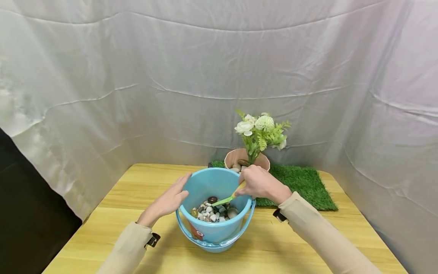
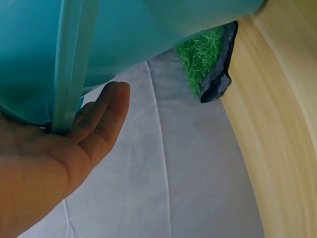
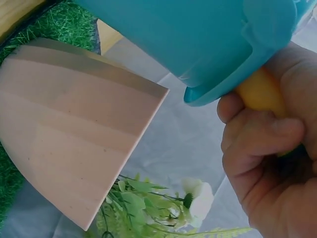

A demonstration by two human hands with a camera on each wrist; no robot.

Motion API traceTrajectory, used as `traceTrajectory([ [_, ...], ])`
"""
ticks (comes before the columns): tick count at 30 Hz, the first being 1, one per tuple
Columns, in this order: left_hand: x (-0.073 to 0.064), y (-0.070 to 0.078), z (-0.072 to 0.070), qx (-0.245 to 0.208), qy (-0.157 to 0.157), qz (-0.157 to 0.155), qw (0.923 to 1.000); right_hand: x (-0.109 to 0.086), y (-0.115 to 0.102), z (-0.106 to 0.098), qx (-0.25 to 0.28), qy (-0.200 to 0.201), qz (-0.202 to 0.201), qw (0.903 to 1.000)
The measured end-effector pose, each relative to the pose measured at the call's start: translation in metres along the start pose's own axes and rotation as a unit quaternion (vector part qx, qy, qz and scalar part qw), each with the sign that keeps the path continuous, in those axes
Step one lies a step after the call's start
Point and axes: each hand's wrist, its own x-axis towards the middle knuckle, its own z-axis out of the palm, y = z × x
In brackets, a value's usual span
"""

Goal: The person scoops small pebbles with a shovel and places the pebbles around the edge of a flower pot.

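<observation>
A light blue bucket [image 1: 213,229] stands on the table with a layer of mixed stones [image 1: 208,214] in its bottom. My right hand [image 1: 259,182] grips the yellow handle [image 3: 262,89] of a small trowel [image 1: 224,200] at the bucket's right rim. Its green part slants down to the stones, and the working end is hard to make out among them. My left hand [image 1: 170,199] rests against the bucket's left rim, fingers extended. Seen from the left wrist, those fingers [image 2: 106,119] lie along the outer wall, beside a blue strip of the bucket.
Behind the bucket, a pink pot [image 1: 263,161] with stones and white flowers [image 1: 264,123] stands on a green grass mat [image 1: 304,186]. The bucket's handle [image 1: 219,243] hangs down at the front. Grey curtains [image 1: 191,76] enclose the wooden table [image 1: 143,182] at the back and sides.
</observation>
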Motion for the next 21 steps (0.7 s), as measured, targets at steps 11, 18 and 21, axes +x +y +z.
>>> traceTrajectory([
  [11,0.000,-0.005,0.004,-0.016,0.014,-0.004,0.9998,0.014,0.008,0.004,0.008,-0.009,0.027,0.9996],
  [18,0.000,-0.006,0.004,-0.028,0.024,0.000,0.9993,0.024,0.017,0.009,0.011,0.004,0.005,0.9999],
  [21,0.000,-0.006,0.004,-0.027,0.024,0.003,0.9993,0.023,0.020,0.010,0.018,0.007,0.004,0.9998],
])
